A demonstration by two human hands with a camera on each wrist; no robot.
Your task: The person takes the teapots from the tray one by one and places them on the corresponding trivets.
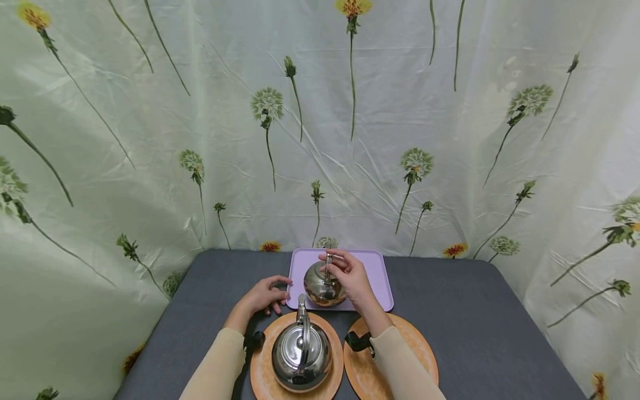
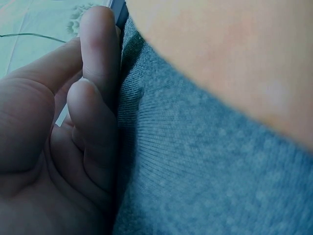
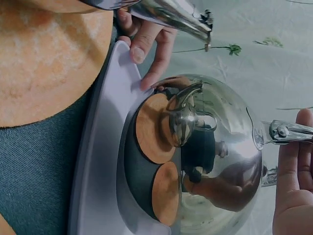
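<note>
A shiny steel kettle point(image 1: 316, 286) sits over the lilac tray point(image 1: 377, 280) at the back middle of the table. My right hand point(image 1: 351, 279) holds its upright handle point(image 3: 288, 131) between thumb and fingers. Filling much of the right wrist view, the kettle's polished side mirrors the round mats. My left hand point(image 1: 264, 295) rests at the tray's left edge, its fingers point(image 3: 161, 61) loosely bent and touching the rim. Nearer to me, a second steel kettle point(image 1: 287, 361) stands on the left orange round mat point(image 1: 260, 361), spout pointing toward the tray.
A matching orange round mat point(image 1: 417, 350) lies on the right, partly under my right forearm. Dark grey cloth point(image 1: 465, 328) covers the table. A curtain point(image 1: 370, 183) printed with dandelions hangs behind and along the sides.
</note>
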